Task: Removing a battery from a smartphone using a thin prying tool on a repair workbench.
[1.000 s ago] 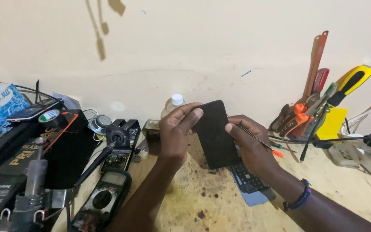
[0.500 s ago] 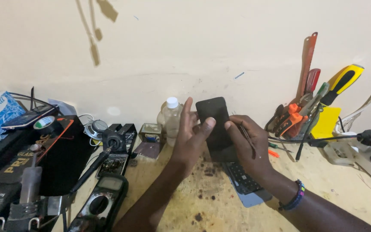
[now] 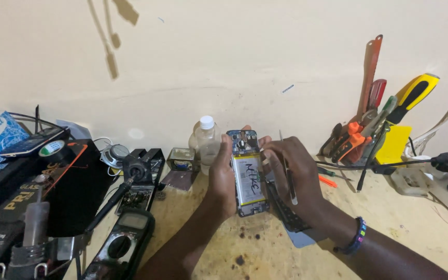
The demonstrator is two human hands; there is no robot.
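At the far left of the stained wooden bench sits a black box with orange lettering, and in front of it lies a dark green multimeter with a round dial. A black-handled soldering iron leans across towards it. Further along stands a small clear plastic bottle with a white cap, close to the wall.

The left hand has its grip clamped on the opened grey phone with its silver battery exposed, held upright above the middle of the bench, thumb on one edge and fingers wrapped behind. The right hand, a beaded band at its wrist, touches the phone's other edge and pinches thin metal tweezers between its fingers. At the right, red, orange and yellow-handled tools lean against the wall.
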